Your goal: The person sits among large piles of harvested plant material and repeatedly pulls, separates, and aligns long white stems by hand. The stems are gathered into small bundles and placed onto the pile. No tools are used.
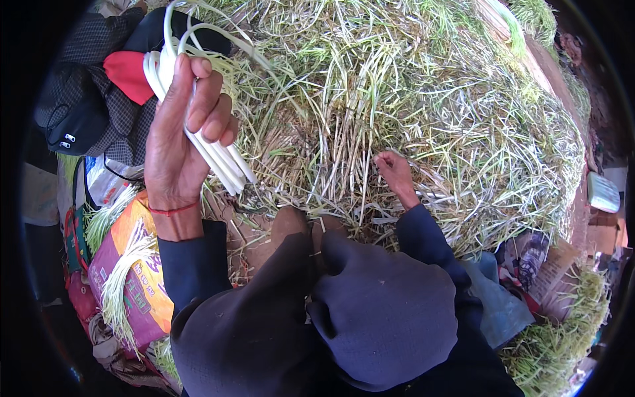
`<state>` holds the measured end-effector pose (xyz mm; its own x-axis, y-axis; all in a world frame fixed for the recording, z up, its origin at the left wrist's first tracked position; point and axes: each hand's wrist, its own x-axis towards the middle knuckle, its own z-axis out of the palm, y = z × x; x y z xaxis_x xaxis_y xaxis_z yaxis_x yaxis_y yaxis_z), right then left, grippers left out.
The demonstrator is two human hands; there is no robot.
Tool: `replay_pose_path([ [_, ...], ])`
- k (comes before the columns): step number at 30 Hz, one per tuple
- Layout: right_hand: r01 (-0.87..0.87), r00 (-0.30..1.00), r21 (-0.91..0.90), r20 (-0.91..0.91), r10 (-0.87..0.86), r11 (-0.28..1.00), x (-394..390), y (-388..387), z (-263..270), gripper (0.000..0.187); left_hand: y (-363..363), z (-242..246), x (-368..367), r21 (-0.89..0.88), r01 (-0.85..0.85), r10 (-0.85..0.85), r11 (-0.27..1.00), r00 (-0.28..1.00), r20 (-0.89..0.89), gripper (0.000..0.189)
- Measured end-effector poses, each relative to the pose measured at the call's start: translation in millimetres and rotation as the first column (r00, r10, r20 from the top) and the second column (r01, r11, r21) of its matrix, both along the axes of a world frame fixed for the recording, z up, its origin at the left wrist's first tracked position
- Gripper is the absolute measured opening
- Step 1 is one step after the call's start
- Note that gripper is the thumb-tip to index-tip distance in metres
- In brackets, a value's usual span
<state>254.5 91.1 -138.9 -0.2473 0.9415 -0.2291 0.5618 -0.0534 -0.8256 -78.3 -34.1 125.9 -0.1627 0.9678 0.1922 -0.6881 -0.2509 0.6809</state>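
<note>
My left hand (171,141), with a red string at the wrist, is raised at the upper left, fingers closed around a bundle of white leafy-vegetable stalks (218,161). The pale cut ends stick out below the fist, and the long leaves arch over above it. Lower and to the right, my right hand (397,173) is at the near side of a broad heap of green and straw-coloured stalks (357,94). Its fingers are curled together against the stalks; whether they pinch one is too small to make out.
At left, a bunch of white-stemmed greens (126,283) lies on a purple and orange printed bag (149,307). Another person in a checked sleeve (129,109) sits at the upper left. A blue cloth or sheet (498,302) and more greens (555,342) lie at right.
</note>
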Motion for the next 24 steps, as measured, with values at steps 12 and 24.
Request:
replay_pose_path([
  [12,0.083,0.982,0.221,0.146,-0.117,0.972,-30,44,-62,0.031,10,-104,48,-0.543,0.143,-0.026,0.827,0.976,0.216,0.027],
  [24,0.067,0.941,-0.113,-0.324,-0.101,0.991,29,-4,104,0.027,10,-83,53,-0.578,-0.013,-0.003,0.816,1.0,-0.026,0.033],
])
